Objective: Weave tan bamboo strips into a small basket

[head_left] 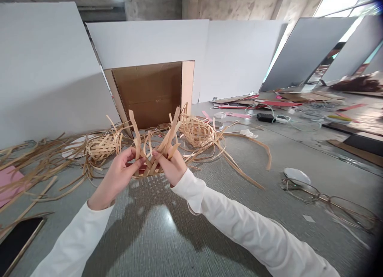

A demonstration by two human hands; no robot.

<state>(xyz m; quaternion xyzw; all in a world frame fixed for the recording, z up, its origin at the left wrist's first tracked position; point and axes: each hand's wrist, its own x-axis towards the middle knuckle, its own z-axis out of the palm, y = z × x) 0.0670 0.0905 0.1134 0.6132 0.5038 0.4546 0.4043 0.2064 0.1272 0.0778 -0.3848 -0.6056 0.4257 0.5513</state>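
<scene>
Between my hands is a small, partly woven basket point(149, 168) of tan flat strips, with loose ends standing up from its rim. My left hand point(123, 169) pinches a strip at its left side, thumb and fingers pressed together. At the right side my right hand point(171, 164) is closed around several crossing strips, their ends sticking up past the fingers. Behind my left hand lies a rounded woven piece point(101, 146). A second, larger woven piece point(197, 132) sits behind my right hand, with long strips trailing from it.
An open cardboard box point(188, 85) stands at the back against white panels point(239, 57). Loose strips point(44, 189) cover the left side. A phone point(20, 241) lies front left. Eyeglasses point(324, 198), a white oval object point(297, 175) and a black adapter point(265, 117) are to the right.
</scene>
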